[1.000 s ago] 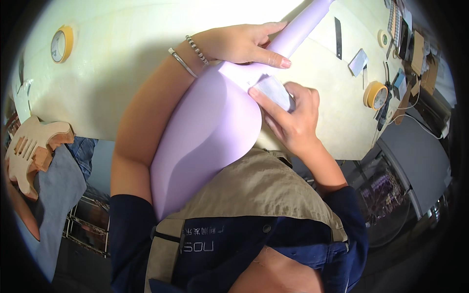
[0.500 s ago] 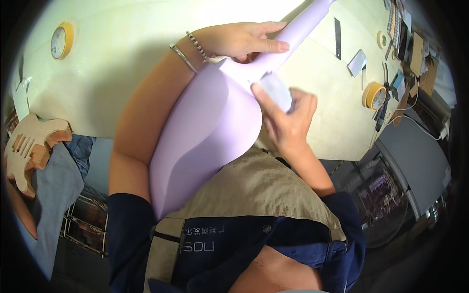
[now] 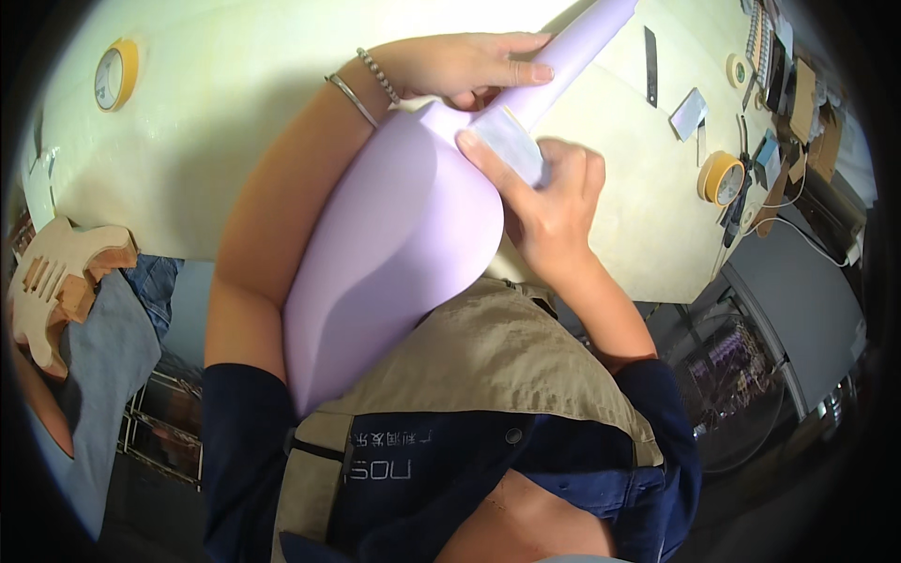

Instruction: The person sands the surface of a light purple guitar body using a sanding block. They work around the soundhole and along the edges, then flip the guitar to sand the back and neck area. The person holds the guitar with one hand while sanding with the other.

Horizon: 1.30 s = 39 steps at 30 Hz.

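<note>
A pale lilac guitar (image 3: 394, 230) lies slantwise across my lap and the bench edge. Its body rests under my left forearm, and the neck points to the far right. My left hand (image 3: 479, 68) is closed around the neck near the body, thumb on top and the other fingers partly hidden beneath. Pressed against the neck joint is a pale grey sanding block (image 3: 511, 150). My right hand (image 3: 554, 202) grips that block, with the thumb along its near side and bent fingers at its right.
On the pale bench (image 3: 615, 216) lie a yellow tape roll (image 3: 117, 75), a second tape roll (image 3: 723, 178), a dark metal strip (image 3: 650, 66) and a small grey block (image 3: 688, 114). At far left, another person's arm (image 3: 42, 403) is beside a bare wooden guitar body (image 3: 66, 281).
My right hand has moved the sanding block up and left, onto the neck joint. The guitar and my left hand have shifted only slightly.
</note>
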{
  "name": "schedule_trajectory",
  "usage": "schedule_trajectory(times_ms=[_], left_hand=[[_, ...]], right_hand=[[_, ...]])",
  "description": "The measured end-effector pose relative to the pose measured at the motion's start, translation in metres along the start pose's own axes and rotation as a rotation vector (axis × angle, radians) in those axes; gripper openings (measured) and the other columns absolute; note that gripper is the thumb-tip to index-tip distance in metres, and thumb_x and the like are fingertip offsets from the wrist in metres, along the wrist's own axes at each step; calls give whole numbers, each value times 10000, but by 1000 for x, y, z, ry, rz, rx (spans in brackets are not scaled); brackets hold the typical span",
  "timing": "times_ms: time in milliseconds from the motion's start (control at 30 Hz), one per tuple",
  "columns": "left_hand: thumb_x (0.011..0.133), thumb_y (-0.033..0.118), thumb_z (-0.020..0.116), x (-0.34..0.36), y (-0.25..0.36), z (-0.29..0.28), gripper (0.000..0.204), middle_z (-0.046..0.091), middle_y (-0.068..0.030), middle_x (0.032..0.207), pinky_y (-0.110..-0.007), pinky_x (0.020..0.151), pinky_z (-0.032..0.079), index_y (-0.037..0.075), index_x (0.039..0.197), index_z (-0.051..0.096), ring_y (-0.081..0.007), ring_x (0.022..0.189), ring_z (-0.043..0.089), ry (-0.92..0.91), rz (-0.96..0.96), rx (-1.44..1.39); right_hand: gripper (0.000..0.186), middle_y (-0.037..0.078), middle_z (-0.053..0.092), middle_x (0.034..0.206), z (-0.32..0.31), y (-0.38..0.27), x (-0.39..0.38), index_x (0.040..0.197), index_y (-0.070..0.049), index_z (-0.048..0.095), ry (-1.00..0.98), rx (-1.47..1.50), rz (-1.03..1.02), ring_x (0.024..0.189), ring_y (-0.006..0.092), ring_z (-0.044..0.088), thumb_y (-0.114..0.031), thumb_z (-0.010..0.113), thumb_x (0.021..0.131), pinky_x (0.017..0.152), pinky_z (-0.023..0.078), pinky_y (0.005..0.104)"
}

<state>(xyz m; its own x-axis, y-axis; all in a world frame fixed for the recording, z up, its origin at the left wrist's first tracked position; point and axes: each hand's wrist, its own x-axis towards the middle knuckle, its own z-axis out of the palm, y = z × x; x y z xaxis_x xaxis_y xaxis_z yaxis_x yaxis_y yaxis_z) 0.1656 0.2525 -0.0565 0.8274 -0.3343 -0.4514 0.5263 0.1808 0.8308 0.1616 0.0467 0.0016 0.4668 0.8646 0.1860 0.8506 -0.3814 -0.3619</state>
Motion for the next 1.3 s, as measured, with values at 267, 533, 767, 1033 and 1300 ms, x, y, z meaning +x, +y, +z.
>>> schedule_trajectory(times_ms=[267,533,767,1033,1300], left_hand=[[994,467,532,0,5,-5,709,453,65,727,-168,463,287,116,1551,267,-12,565,363,-70,-4,-5],[982,490,542,3,4,-5,734,461,68,718,-163,458,288,112,1549,268,-8,565,369,-102,-11,14],[982,498,536,1,9,-3,739,464,62,723,-164,472,306,110,1550,266,-15,572,379,-68,-24,56],[993,484,522,5,3,-5,725,485,56,767,-168,473,309,103,1552,260,-8,581,382,-59,-12,42],[999,463,523,7,2,-4,713,539,12,874,-182,599,422,90,1548,262,-36,751,484,-58,-66,84]], right_hand=[[561,38,497,915,-1,0,7,1243,-375,671,-74,-18,18,823,239,469,-117,693,746,755,373,335],[566,18,488,923,-3,-5,0,1255,-377,661,-70,-125,44,826,218,450,-124,681,749,728,363,322],[567,20,510,918,-2,-6,6,1238,-375,673,-34,-130,37,819,214,451,-112,709,737,717,361,314],[557,29,491,894,4,3,18,1247,-399,661,-31,5,-28,798,229,450,-133,694,759,717,369,314],[563,34,489,928,2,0,13,1249,-413,654,-34,-122,-27,868,237,469,-149,672,752,777,358,330]])
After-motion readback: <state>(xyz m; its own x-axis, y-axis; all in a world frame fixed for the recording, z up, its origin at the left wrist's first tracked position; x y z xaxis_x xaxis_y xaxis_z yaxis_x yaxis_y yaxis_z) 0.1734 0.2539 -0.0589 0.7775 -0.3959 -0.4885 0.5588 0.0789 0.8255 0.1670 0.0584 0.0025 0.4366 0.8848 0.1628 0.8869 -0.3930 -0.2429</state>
